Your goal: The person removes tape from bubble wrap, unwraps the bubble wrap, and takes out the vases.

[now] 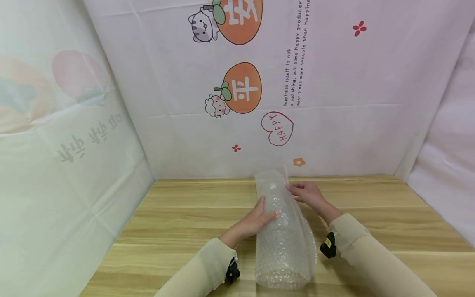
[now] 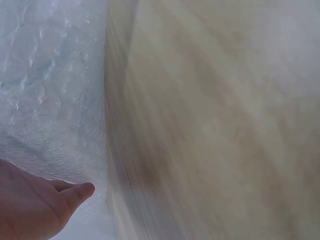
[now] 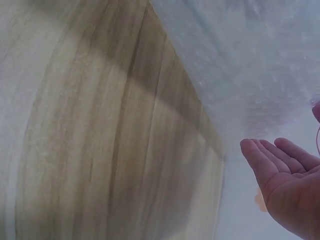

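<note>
The bubble-wrap roll (image 1: 279, 251) lies on the wood-grain table (image 1: 185, 225), the left hand (image 1: 253, 222) spread across it (probably to stop it rolling), while the right hand (image 1: 311, 195), straight-fingered, thumb apart, touches the loose flap (image 1: 308, 239), seemingly to guide it.

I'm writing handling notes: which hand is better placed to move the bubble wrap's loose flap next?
Probably the right: the right hand is at the far end of the flap, while the left hand rests on the bubble wrap and seems better suited to steadying it.
</note>
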`<state>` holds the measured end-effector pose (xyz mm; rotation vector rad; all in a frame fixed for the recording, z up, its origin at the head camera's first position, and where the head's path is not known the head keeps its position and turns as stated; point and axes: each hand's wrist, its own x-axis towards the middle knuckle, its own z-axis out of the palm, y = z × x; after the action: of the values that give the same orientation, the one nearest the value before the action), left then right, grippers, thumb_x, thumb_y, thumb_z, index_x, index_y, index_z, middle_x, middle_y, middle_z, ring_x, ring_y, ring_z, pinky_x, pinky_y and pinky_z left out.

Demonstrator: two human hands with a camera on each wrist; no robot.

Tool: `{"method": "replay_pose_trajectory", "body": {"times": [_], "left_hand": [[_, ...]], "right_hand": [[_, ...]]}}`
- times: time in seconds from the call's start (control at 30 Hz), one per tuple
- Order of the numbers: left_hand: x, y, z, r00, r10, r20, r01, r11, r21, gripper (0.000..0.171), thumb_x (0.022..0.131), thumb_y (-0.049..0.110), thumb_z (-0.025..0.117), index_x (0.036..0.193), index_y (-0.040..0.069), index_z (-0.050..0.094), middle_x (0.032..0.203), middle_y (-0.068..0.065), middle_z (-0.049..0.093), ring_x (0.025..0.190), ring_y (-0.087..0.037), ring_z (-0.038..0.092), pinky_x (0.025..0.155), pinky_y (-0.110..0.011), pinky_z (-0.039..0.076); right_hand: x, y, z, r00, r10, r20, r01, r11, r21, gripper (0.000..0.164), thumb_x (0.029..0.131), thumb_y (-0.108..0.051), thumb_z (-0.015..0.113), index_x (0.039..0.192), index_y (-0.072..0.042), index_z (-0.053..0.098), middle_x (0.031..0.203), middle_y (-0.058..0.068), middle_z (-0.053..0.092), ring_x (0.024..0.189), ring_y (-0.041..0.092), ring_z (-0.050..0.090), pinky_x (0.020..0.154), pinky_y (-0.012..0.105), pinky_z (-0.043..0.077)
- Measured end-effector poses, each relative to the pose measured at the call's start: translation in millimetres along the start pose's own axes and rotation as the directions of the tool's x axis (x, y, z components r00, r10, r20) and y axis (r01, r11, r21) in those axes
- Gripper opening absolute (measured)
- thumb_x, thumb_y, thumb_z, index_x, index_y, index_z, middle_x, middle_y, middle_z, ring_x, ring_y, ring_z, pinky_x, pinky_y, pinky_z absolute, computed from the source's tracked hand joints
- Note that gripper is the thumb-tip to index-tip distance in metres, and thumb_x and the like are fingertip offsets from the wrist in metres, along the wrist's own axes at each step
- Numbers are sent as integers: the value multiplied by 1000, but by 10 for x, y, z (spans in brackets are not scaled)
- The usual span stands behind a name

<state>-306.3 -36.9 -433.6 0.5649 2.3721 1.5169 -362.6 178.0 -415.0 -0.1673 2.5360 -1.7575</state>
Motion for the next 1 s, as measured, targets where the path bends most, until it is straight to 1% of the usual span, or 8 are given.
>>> {"method": "replay_pose_trajectory", "body": {"times": [0.1,0.27,0.47,0.63,0.83,1.0], "left_hand": [[1,-6,7,1000,2,1,-2,1000,-22,94,82,55,47,141,5,-6,145,-12,1,129,-21,9,102,-41,16],[1,-11,10,1000,-1,-3,1,1000,-21,93,82,55,47,141,6,-6,145,-12,1,129,-21,9,102,-41,16],[3,-11,6,1000,1,-8,-1,1000,-12,92,82,56,47,141,7,-5,145,-9,2,129,-17,9,102,-38,16],[3,-18,5,1000,7,-6,-7,1000,-16,93,82,56,46,141,7,-6,146,-10,1,129,-19,8,102,-39,15],[-1,-19,6,1000,-9,-9,8,1000,-7,94,81,58,46,141,7,-6,146,-9,1,129,-17,8,102,-38,15],[-1,-19,5,1000,-19,-11,19,1000,-13,95,80,58,47,141,7,-5,146,-9,0,129,-18,7,102,-39,14]], "right_hand": [[1,14,2,1000,17,9,-17,1000,-13,52,83,-34,60,116,5,53,115,20,53,99,28,54,72,34,49],[14,41,-9,999,28,30,-28,999,-18,55,82,-34,62,119,5,49,118,21,50,101,29,52,73,35,49],[15,43,-31,998,28,47,-27,1000,-14,53,81,-32,63,119,3,51,117,19,52,100,28,54,74,36,48],[21,60,-43,998,28,49,-27,999,-22,52,81,-32,63,119,2,52,118,18,51,101,28,53,75,37,48],[31,77,-52,999,-3,44,5,998,-62,48,82,-30,62,118,2,53,116,18,53,99,27,54,74,36,48],[45,71,-53,998,-43,34,47,991,-123,44,83,-28,61,114,2,56,111,17,57,93,25,56,71,34,49]]}}
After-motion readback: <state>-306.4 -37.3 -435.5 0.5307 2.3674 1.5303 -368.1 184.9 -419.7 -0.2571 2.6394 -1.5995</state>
